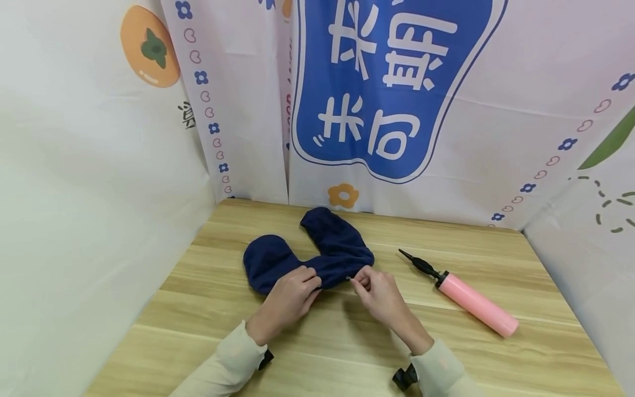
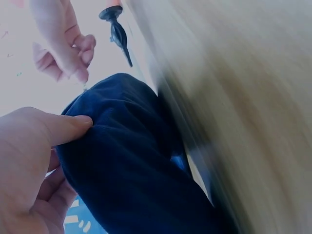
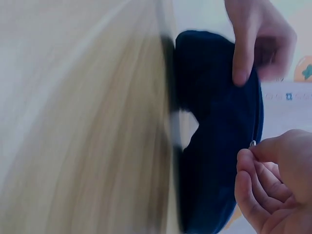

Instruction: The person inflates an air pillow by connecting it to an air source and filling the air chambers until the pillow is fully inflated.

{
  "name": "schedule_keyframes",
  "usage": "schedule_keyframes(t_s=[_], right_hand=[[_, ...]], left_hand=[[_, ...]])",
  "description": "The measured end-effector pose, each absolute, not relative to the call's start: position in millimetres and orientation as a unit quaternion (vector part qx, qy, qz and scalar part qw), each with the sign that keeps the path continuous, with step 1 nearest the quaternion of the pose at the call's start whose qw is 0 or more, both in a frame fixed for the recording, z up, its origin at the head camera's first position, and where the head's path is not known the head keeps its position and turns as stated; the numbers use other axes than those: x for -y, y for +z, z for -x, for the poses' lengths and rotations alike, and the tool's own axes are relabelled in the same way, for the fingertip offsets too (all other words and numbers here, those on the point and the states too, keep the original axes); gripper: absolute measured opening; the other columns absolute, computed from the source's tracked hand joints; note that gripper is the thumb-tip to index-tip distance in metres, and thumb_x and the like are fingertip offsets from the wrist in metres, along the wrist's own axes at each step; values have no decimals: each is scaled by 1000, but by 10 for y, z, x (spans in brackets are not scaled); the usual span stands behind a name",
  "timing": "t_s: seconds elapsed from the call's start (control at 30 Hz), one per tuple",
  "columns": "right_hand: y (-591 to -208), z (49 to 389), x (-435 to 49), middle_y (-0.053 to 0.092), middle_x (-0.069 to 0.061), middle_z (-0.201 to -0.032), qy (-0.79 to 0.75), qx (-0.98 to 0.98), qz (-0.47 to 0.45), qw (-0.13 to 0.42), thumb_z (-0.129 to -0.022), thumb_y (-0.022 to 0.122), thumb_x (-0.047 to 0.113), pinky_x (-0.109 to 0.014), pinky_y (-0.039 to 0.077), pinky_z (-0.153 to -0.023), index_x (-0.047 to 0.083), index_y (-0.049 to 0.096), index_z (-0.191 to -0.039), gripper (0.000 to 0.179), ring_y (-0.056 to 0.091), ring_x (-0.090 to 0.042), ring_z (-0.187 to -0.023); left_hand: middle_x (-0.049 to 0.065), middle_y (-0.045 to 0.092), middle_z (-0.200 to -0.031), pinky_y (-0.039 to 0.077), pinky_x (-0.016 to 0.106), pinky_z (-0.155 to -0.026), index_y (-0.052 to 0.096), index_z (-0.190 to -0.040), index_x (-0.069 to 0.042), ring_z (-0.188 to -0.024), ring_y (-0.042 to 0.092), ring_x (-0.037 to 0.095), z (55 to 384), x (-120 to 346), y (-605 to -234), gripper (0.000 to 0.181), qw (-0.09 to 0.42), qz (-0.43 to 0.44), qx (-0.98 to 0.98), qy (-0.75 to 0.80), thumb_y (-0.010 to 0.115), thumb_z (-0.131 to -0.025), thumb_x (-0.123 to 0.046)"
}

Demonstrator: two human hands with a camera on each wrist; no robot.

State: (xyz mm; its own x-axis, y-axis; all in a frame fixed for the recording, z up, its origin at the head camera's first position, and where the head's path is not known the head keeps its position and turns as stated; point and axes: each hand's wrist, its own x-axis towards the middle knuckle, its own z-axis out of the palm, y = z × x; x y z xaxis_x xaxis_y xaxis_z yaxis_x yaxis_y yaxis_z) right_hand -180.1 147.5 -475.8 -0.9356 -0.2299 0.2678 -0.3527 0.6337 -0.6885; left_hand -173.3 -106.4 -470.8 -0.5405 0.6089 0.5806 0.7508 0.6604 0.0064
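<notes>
A navy blue U-shaped neck pillow (image 1: 327,264), flat and wrinkled, lies on the wooden table with its two ends pointing away from me. My left hand (image 1: 292,292) pinches its near edge, thumb on top and fingers beneath, as the left wrist view shows on the dark fabric (image 2: 126,146). Farther right along that edge, my right hand (image 1: 379,292) pinches a small metal zipper pull (image 3: 252,144) between thumb and forefinger. A zipper line runs along the edge between the hands in the right wrist view.
To the right lies a pink hand air pump (image 1: 478,303) with a black nozzle (image 1: 421,264) pointing toward the back left. The wooden table (image 1: 198,320) ends at a printed curtain (image 1: 248,110) at the back, with white cloth on both sides.
</notes>
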Motion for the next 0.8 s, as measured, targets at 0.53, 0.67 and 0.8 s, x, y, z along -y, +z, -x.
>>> schedule_keyframes(t_s=[0.53, 0.67, 0.8], right_hand=[[-4816, 1775, -1323, 71, 4, -76, 478, 848, -213, 88, -96, 78, 9, -21, 54, -57, 12, 71, -87, 11, 62, 0, -64], [-4767, 1757, -1285, 72, 3, -77, 478, 846, -221, 85, -96, 77, 8, -21, 55, -58, 12, 71, -88, 10, 62, 0, -64], [-4754, 1751, -1319, 71, 4, -76, 463, 854, -222, 83, -97, 76, 10, -21, 55, -57, 13, 71, -88, 11, 62, 1, -63]], left_hand=[[3, 65, -102, 60, 32, -83, 70, -109, -8, -92, 64, 18, 1671, 1060, -4638, 39, 274, 348, 890, -105, 92, -81, -22], [3, 64, -99, 58, 31, -81, 70, -106, -10, -88, 62, 18, 1741, 871, -4677, 32, 283, 346, 892, -68, 90, -84, -24], [2, 65, -93, 59, 31, -85, 73, -99, -12, -84, 62, 18, 1764, 796, -4692, 11, 279, 345, 894, -67, 81, -92, -10]])
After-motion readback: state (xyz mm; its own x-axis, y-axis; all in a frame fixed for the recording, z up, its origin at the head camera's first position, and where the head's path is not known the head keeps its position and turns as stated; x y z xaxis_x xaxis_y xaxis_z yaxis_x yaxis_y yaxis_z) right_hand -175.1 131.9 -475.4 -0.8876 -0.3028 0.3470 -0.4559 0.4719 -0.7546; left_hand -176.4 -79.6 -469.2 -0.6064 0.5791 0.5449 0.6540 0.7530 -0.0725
